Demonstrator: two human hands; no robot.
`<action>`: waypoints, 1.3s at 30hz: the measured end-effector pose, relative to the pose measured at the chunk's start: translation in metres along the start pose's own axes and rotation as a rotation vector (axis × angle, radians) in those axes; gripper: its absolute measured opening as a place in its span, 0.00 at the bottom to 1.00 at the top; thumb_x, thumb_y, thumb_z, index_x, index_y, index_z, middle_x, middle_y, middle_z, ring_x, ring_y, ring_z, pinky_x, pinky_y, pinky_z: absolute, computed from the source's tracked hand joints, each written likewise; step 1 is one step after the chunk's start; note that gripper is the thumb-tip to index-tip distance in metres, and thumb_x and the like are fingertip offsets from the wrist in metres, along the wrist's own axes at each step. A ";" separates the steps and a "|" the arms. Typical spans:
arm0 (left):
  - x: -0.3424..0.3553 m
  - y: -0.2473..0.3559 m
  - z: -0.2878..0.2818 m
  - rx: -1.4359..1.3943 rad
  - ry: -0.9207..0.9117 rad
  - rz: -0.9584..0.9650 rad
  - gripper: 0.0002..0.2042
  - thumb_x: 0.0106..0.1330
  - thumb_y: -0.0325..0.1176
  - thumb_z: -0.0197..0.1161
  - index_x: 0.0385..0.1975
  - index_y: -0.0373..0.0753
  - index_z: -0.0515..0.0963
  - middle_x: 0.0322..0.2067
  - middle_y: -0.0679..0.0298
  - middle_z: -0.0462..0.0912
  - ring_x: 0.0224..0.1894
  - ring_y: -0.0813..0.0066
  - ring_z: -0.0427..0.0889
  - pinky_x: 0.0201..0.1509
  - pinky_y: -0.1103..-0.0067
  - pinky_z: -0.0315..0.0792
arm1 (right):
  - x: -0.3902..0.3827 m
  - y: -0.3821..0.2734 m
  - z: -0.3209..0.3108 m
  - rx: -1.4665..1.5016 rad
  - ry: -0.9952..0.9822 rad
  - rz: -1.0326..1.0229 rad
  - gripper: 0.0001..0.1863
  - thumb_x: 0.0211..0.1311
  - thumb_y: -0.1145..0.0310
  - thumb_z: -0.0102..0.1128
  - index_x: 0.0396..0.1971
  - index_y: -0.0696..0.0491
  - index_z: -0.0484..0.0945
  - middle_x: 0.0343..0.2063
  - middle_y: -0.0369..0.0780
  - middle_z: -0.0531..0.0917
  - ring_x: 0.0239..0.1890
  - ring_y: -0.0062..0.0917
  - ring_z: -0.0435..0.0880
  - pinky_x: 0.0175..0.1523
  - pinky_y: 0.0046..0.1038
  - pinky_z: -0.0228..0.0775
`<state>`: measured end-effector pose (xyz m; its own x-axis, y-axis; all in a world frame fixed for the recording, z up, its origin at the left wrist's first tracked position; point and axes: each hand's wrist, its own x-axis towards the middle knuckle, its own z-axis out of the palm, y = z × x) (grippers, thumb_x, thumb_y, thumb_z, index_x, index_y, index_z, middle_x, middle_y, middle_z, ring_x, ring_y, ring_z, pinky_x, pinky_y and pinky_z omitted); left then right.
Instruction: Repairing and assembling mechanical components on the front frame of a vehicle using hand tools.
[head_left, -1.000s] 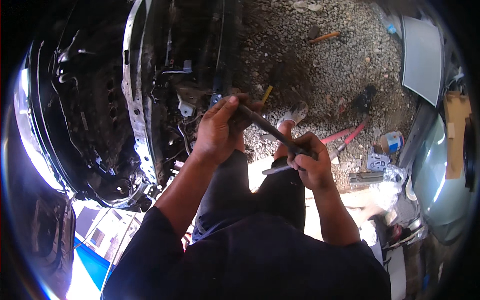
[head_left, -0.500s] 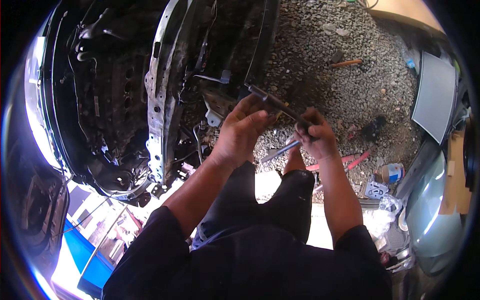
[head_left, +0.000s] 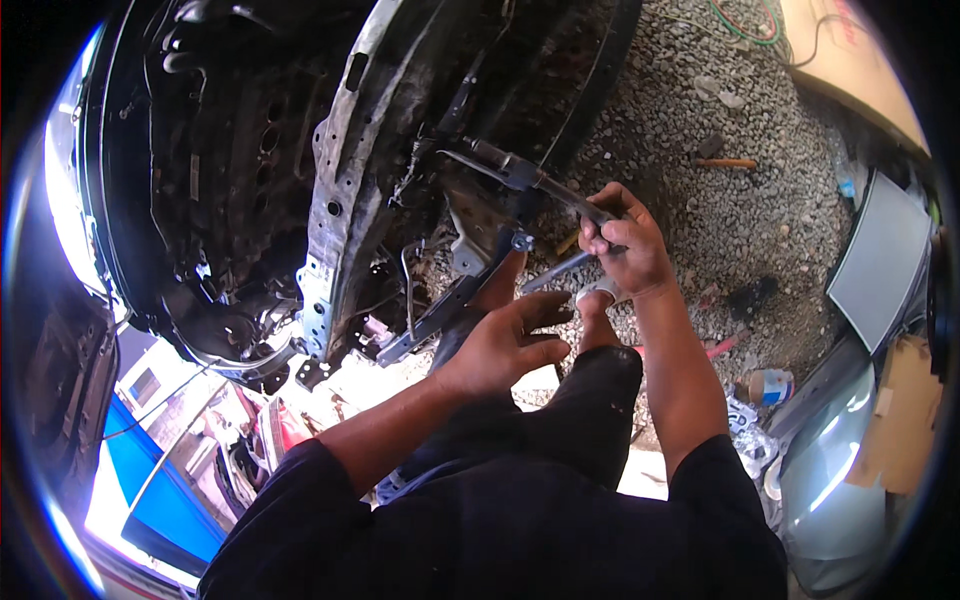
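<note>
My right hand is closed around a dark metal socket wrench. Its socket end points up and left, in front of the opened front of a car body. A bluish metal rod sticks out below the same hand; whether it belongs to the wrench I cannot tell. Lower and to the left, my left hand is apart from the wrench, fingers and thumb spread, with nothing visible in it. Near it run a dark metal bar and a bent bracket of the car.
On the gravel lies a hammer with a wooden handle. To the right are a grey panel, a pale green body panel, cardboard and a can. A hose curls at the top right.
My left hand has let go of the wrench and drawn back down toward my knees. The wrench stays in my right hand. The view has shifted, so the scene sits differently in the picture.
</note>
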<state>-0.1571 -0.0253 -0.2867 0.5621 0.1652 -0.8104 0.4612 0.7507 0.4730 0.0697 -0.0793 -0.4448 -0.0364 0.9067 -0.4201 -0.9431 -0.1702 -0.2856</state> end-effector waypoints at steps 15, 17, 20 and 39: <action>-0.022 0.009 -0.040 0.002 0.042 0.007 0.32 0.76 0.28 0.70 0.76 0.28 0.66 0.67 0.51 0.81 0.69 0.65 0.79 0.73 0.68 0.73 | 0.033 -0.012 0.033 -0.235 0.021 -0.041 0.19 0.58 0.78 0.65 0.51 0.58 0.81 0.34 0.43 0.85 0.33 0.20 0.77 0.43 0.25 0.73; -0.022 0.009 -0.043 -0.009 0.044 0.009 0.32 0.76 0.28 0.70 0.76 0.28 0.67 0.66 0.51 0.81 0.69 0.66 0.80 0.73 0.69 0.73 | 0.036 -0.009 0.032 -0.231 0.018 -0.038 0.19 0.58 0.78 0.65 0.51 0.58 0.81 0.34 0.42 0.85 0.33 0.20 0.77 0.44 0.25 0.73; -0.025 0.015 -0.046 0.017 0.052 0.012 0.31 0.75 0.29 0.72 0.74 0.28 0.69 0.63 0.54 0.83 0.66 0.67 0.81 0.72 0.69 0.75 | 0.037 -0.006 0.036 -0.235 0.027 -0.030 0.19 0.58 0.78 0.65 0.51 0.58 0.81 0.35 0.42 0.85 0.33 0.20 0.78 0.44 0.25 0.74; -0.033 0.022 -0.064 0.029 0.067 -0.030 0.28 0.74 0.31 0.74 0.69 0.28 0.73 0.58 0.55 0.84 0.62 0.67 0.83 0.69 0.68 0.76 | 0.028 0.010 0.060 -0.487 0.144 -0.151 0.17 0.61 0.81 0.65 0.50 0.56 0.83 0.38 0.37 0.87 0.38 0.15 0.82 0.48 0.21 0.77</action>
<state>-0.2090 0.0263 -0.2721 0.5011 0.1858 -0.8452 0.4973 0.7375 0.4570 0.0390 -0.0326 -0.4074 0.1663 0.8786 -0.4476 -0.6699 -0.2324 -0.7052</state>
